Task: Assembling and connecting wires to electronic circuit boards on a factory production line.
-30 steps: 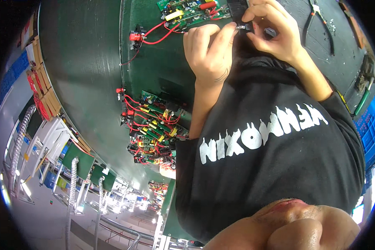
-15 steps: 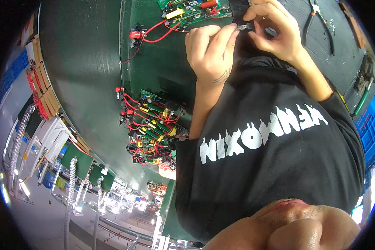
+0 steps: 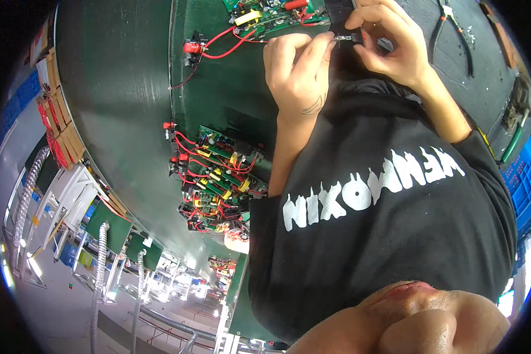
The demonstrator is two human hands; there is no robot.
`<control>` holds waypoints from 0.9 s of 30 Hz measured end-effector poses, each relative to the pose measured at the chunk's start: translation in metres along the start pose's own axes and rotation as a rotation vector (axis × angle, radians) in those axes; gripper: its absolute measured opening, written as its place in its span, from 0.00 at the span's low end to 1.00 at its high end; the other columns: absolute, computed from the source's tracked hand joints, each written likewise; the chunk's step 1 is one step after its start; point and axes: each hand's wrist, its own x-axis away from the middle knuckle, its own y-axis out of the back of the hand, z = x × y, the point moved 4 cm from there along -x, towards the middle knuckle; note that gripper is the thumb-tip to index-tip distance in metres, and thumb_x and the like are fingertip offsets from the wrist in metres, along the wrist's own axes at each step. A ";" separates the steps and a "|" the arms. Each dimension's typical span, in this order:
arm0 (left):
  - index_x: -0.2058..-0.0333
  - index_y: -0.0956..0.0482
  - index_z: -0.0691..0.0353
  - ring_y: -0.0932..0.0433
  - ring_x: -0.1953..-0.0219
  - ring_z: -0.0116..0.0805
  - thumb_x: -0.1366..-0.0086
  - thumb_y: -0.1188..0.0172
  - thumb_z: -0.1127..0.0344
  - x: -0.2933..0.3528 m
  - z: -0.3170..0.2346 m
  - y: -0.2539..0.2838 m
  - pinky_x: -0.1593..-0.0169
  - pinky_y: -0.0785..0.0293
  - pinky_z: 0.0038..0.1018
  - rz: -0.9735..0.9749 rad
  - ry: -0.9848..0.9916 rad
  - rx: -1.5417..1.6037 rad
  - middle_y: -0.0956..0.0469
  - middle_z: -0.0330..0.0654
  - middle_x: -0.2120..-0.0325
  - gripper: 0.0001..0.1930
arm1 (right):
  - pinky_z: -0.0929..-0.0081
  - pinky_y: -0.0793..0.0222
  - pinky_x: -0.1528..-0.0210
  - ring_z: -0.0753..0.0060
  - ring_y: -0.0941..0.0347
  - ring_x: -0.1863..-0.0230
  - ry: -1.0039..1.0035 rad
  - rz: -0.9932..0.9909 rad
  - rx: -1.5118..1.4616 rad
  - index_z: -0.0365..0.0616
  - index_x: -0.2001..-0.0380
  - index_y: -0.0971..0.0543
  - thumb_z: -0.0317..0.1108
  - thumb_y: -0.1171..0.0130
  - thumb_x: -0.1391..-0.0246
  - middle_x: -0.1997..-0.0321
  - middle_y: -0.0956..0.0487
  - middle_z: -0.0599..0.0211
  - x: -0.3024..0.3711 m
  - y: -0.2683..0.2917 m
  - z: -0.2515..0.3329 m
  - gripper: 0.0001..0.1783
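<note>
Above the table, my two hands meet near the top of the view. My left hand (image 3: 298,71) is closed, its thumb and fingertips pinching a small metal piece (image 3: 341,38) that looks like a wire terminal. Close against that piece, my right hand (image 3: 398,44) curls its fingers and thumb round a small black part (image 3: 356,38), mostly hidden by the fingers. Just left of the hands lies a green circuit board (image 3: 271,16) with yellow and red components. Red wires run from it to a red-and-black switch-like part (image 3: 193,48); a thin one passes behind my left hand.
Several similar boards with red wires (image 3: 218,177) lie in a heap beside my left forearm. Right of my right hand are black-handled pliers (image 3: 448,32) and a green-handled tool (image 3: 515,138). Blue crates (image 3: 522,183) stand at the far right, cardboard boxes (image 3: 62,124) at the left.
My left fingertips have shifted slightly, and more of the small metal piece shows between the hands. My right hand is almost still.
</note>
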 end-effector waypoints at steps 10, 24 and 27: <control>0.65 0.12 0.56 0.26 0.70 0.36 0.49 0.25 0.69 -0.003 0.002 0.001 0.63 0.29 0.32 -0.003 0.049 0.063 0.26 0.35 0.71 0.11 | 0.66 0.28 0.53 0.56 0.25 0.56 0.000 0.019 -0.018 0.43 0.60 0.19 0.27 0.28 0.60 0.58 0.24 0.58 -0.002 -0.003 -0.001 0.19; 0.67 0.11 0.59 0.22 0.68 0.38 0.51 0.23 0.69 -0.007 0.004 0.004 0.61 0.26 0.31 0.037 -0.014 0.092 0.20 0.37 0.70 0.11 | 0.74 0.26 0.65 0.68 0.24 0.61 -0.016 0.208 -0.067 0.42 0.48 0.20 0.30 0.21 0.57 0.56 0.24 0.63 -0.010 0.001 -0.002 0.31; 0.68 0.11 0.59 0.22 0.68 0.37 0.53 0.23 0.68 -0.007 0.002 0.006 0.62 0.26 0.31 0.033 -0.068 0.042 0.20 0.36 0.70 0.11 | 0.74 0.26 0.64 0.69 0.25 0.63 -0.136 0.263 -0.107 0.42 0.48 0.20 0.29 0.21 0.58 0.57 0.24 0.64 -0.008 -0.002 -0.005 0.31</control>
